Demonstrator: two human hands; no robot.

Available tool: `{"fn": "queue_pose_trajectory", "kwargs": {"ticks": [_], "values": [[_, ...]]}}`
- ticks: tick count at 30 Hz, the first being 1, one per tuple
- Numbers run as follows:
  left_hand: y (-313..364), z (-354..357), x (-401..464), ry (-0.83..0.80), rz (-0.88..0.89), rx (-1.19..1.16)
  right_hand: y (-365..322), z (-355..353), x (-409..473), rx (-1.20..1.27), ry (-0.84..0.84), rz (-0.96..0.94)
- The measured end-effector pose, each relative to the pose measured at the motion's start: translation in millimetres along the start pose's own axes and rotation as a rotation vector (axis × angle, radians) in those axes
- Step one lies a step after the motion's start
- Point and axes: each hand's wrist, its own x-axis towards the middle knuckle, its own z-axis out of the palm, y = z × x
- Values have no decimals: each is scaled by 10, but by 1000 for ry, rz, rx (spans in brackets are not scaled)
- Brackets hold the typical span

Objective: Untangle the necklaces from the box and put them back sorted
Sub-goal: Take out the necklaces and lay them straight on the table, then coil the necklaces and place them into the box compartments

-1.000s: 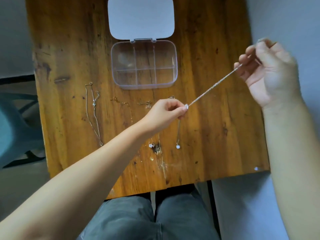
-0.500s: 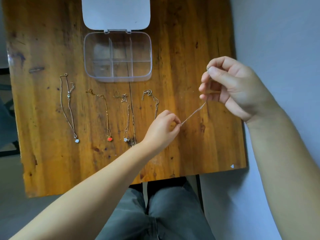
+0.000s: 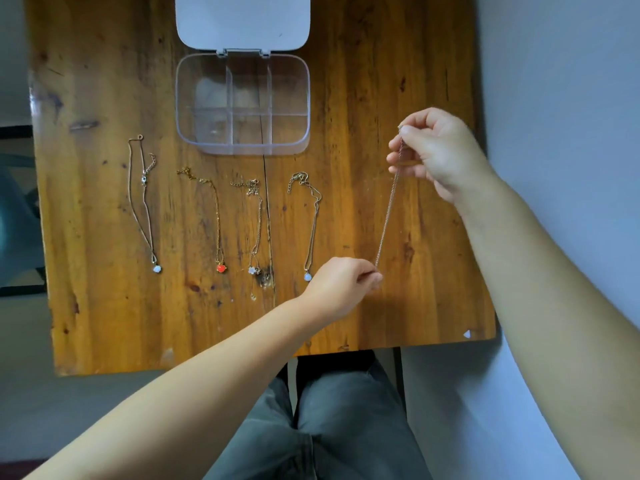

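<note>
A thin silver chain (image 3: pixel 388 216) is stretched taut between my two hands over the right part of the wooden table (image 3: pixel 363 46). My left hand (image 3: pixel 341 284) pinches its lower end; my right hand (image 3: pixel 436 154) pinches its upper end. Several other necklaces lie in a row on the table: a silver one with a pale pendant (image 3: pixel 143 202), a gold one with a red pendant (image 3: pixel 216 220), one with a flower pendant (image 3: pixel 256 230), and one with a pale bead (image 3: pixel 311 223). A clear compartment box (image 3: pixel 187 98) stands open and empty behind them, lid (image 3: pixel 242 19) folded back.
The table's right edge runs beside a pale wall (image 3: pixel 561 98). My knees in grey trousers (image 3: pixel 332 427) sit under the table's near edge. Part of a teal chair (image 3: pixel 14 220) shows at the far left.
My right hand has drawn in from the far right. My left hand has shifted right and nearer me, so the chain now runs nearly upright beside the laid-out row.
</note>
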Motion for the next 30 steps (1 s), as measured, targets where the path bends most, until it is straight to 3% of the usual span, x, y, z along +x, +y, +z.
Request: {"fn": "queue_pose_trajectory", "kwargs": {"ticks": [4,8,14,23,26,30], "values": [[-45,108,50,23,-86,116,238,185,244,-89,44,51],[-53,184,128,37,-139,279,370,296,400,-272,110,-26],[-117,264,217,21,-80,575,484,350,470,-548,164,-130],[-297,80,-54,153,-5,354,361,561,268,-469,255,-165],[-537,-300,-344,313,24,280,206,937,55,-471,165,-267],[-1158,-933,-790,587,-152,277,-4,1733,-189,-558,-131,-399]]}}
